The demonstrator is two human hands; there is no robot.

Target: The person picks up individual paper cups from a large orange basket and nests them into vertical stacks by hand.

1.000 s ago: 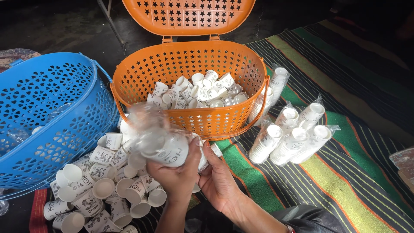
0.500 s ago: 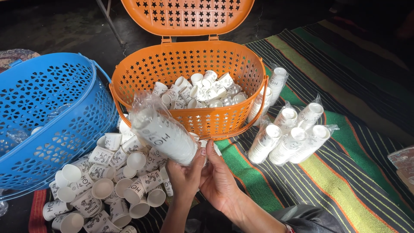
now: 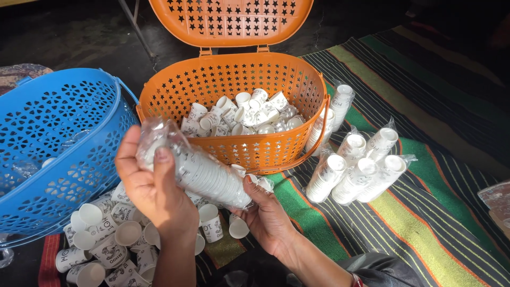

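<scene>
Both hands, left (image 3: 151,183) and right (image 3: 265,212), grip a bagged cup stack (image 3: 204,172) near the orange basket (image 3: 239,114), above loose cups (image 3: 106,244).

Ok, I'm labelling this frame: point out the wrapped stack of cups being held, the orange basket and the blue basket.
wrapped stack of cups (image 3: 204,172), head view, middle of the sleeve.
orange basket (image 3: 265,151), head view, front wall.
blue basket (image 3: 64,133), head view, side wall.

The left hand (image 3: 151,183) is raised, back toward the camera, fingers curled and thumb pressed forward in a grip. The right hand (image 3: 265,212) sits lower, palm up, fingers closed in a grip too. Both forearms rise from the bottom edge, angled toward each other
</scene>
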